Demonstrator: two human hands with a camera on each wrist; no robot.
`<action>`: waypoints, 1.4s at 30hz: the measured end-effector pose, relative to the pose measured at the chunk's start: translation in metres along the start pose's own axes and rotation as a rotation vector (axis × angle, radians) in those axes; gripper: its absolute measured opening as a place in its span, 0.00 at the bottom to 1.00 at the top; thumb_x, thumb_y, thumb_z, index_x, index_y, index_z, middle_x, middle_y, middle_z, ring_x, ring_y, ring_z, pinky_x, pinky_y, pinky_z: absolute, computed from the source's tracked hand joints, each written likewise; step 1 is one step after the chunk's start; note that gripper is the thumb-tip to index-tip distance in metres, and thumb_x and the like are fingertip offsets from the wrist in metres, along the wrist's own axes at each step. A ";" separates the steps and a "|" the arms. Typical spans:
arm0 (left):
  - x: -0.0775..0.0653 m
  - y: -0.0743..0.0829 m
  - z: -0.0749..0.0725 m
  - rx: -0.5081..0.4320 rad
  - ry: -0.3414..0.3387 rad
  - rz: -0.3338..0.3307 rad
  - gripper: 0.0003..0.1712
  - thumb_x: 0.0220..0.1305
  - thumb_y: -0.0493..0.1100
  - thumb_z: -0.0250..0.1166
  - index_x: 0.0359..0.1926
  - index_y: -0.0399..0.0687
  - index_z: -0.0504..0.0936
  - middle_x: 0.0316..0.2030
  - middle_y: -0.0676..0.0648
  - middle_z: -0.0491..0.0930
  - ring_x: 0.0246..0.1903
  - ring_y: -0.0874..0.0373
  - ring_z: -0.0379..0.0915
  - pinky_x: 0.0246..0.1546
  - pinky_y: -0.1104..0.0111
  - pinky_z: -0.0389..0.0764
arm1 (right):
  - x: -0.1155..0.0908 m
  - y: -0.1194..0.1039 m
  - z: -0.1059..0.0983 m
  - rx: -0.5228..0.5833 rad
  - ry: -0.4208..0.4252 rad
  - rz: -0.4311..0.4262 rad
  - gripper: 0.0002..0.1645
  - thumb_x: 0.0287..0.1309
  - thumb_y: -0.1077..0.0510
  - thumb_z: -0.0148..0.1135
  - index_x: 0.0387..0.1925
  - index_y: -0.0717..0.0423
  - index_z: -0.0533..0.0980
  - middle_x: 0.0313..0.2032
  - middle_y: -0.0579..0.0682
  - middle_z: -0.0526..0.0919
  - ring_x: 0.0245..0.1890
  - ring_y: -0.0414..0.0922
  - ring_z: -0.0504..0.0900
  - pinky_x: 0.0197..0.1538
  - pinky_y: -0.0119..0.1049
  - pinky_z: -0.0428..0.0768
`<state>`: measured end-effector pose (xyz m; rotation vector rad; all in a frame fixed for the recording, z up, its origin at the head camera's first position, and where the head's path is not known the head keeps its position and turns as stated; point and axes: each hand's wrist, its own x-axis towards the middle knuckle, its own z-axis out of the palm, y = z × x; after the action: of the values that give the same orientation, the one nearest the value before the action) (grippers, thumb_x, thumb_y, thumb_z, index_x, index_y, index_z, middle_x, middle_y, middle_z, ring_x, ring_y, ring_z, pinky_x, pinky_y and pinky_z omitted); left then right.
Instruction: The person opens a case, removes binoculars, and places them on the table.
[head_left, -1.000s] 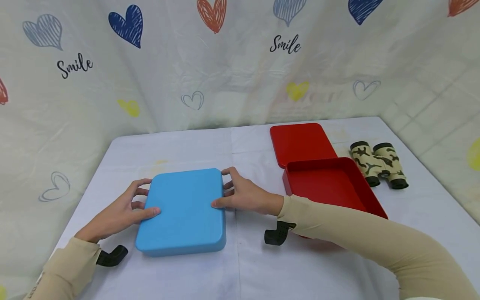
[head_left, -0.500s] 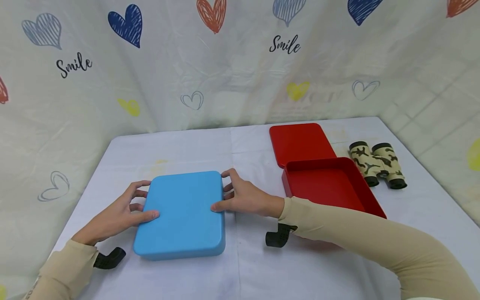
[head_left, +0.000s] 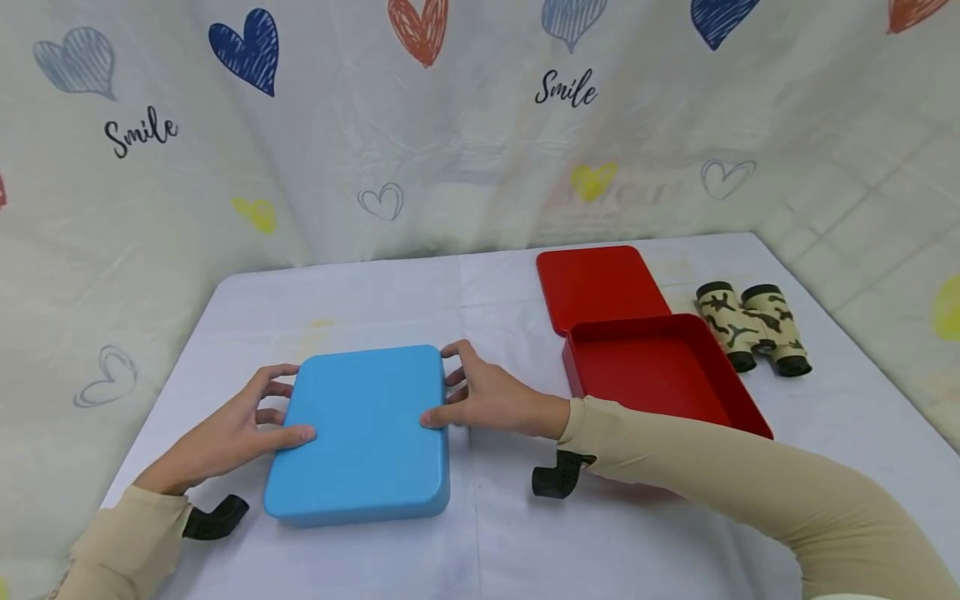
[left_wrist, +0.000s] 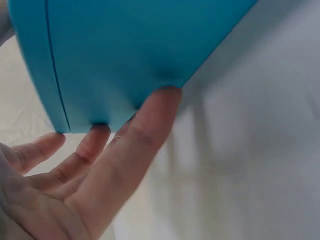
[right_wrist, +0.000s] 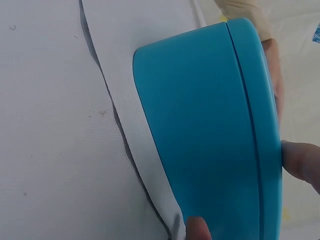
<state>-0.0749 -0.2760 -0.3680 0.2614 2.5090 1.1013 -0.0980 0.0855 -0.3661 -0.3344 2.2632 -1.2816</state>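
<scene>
A light blue rectangular box (head_left: 363, 437) with rounded corners lies on the white-covered table. Its lid is on, and the seam below the lid shows on the box's side (right_wrist: 200, 120) in the right wrist view. My left hand (head_left: 228, 429) holds the left side, thumb on top and fingers along the edge. In the left wrist view those fingers (left_wrist: 90, 145) press against the box's side wall. My right hand (head_left: 495, 396) grips the opposite side near the far corner, its thumb resting on the lid.
An open red box (head_left: 652, 367) stands to the right, partly behind my right sleeve (head_left: 697, 450). A flat red lid (head_left: 600, 287) lies behind it. Camouflage-patterned binoculars (head_left: 753, 329) lie farther right. A curtain printed with hearts (head_left: 450, 125) hangs behind the table.
Both hands have drawn the blue box slightly toward me and a little to the left, keeping their hold on it. The red box, red lid and binoculars have stayed in place.
</scene>
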 end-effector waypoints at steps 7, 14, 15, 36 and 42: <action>0.007 0.003 -0.009 0.110 0.060 0.021 0.44 0.68 0.61 0.68 0.76 0.54 0.57 0.66 0.41 0.68 0.58 0.48 0.78 0.44 0.72 0.82 | 0.003 -0.003 -0.001 0.051 0.045 -0.002 0.45 0.59 0.46 0.74 0.71 0.49 0.61 0.60 0.53 0.78 0.51 0.47 0.84 0.49 0.42 0.89; 0.019 0.006 -0.012 0.123 0.123 -0.010 0.40 0.68 0.65 0.66 0.72 0.54 0.65 0.58 0.45 0.72 0.50 0.58 0.78 0.44 0.71 0.80 | 0.008 -0.003 0.000 0.063 0.061 -0.010 0.41 0.61 0.45 0.72 0.69 0.54 0.63 0.54 0.53 0.79 0.48 0.45 0.84 0.47 0.38 0.88; 0.020 0.006 -0.012 0.119 0.124 -0.024 0.40 0.68 0.66 0.66 0.72 0.54 0.66 0.58 0.45 0.72 0.50 0.59 0.78 0.44 0.71 0.79 | 0.009 -0.003 0.000 0.064 0.058 -0.013 0.41 0.61 0.46 0.72 0.68 0.54 0.64 0.53 0.53 0.79 0.47 0.45 0.84 0.46 0.38 0.88; 0.024 0.008 -0.015 -0.073 0.093 -0.135 0.42 0.64 0.63 0.71 0.67 0.40 0.69 0.58 0.38 0.74 0.42 0.61 0.86 0.45 0.72 0.86 | 0.012 -0.007 -0.002 0.140 0.094 0.036 0.38 0.58 0.51 0.76 0.64 0.55 0.67 0.46 0.54 0.81 0.44 0.46 0.82 0.43 0.33 0.85; 0.021 0.013 -0.016 -0.011 0.103 -0.152 0.44 0.63 0.66 0.70 0.69 0.43 0.70 0.59 0.39 0.76 0.40 0.58 0.87 0.48 0.69 0.82 | 0.013 -0.015 -0.003 0.116 0.112 0.050 0.37 0.57 0.53 0.77 0.62 0.55 0.68 0.47 0.53 0.81 0.46 0.46 0.81 0.43 0.33 0.84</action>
<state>-0.1010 -0.2711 -0.3540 0.0111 2.5628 1.0923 -0.1110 0.0741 -0.3564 -0.1675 2.2615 -1.4305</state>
